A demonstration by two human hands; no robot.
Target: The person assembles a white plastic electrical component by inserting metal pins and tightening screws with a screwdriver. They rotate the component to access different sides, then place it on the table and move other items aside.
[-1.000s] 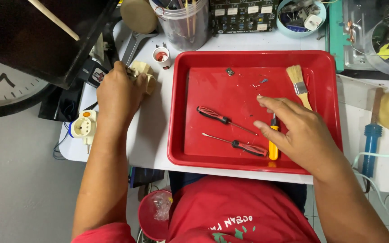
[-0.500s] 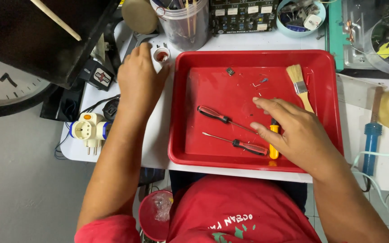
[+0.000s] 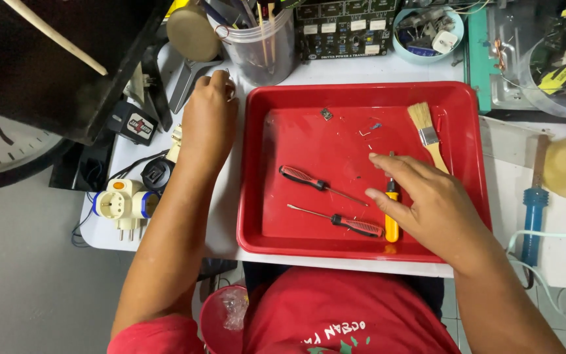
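My left hand [image 3: 207, 121] reaches up the white table left of the red tray [image 3: 257, 216], beside a clear plastic cup [image 3: 260, 49] of tools. Its fingers curl over a small white round cap, which is almost hidden. My right hand [image 3: 427, 210] lies flat in the tray's lower right with fingers apart, resting over a yellow-handled screwdriver [image 3: 392, 226]. Two red-and-black screwdrivers lie in the tray, one [image 3: 312, 181] in the middle and one [image 3: 348, 223] lower, by my thumb. A paintbrush [image 3: 427, 134] lies at the tray's upper right.
A white multi-plug adapter [image 3: 122, 206] and a black plug [image 3: 155, 174] sit left of my arm. A wall clock [image 3: 1, 154] lies at far left. A blue-handled soldering iron [image 3: 533, 216], a circuit board [image 3: 342, 26] and a teal bowl [image 3: 427, 33] stand around the tray.
My left hand let go of the beige plug piece at the left and moved up and right to the small white cap by the cup. My right hand stayed on the yellow screwdriver.
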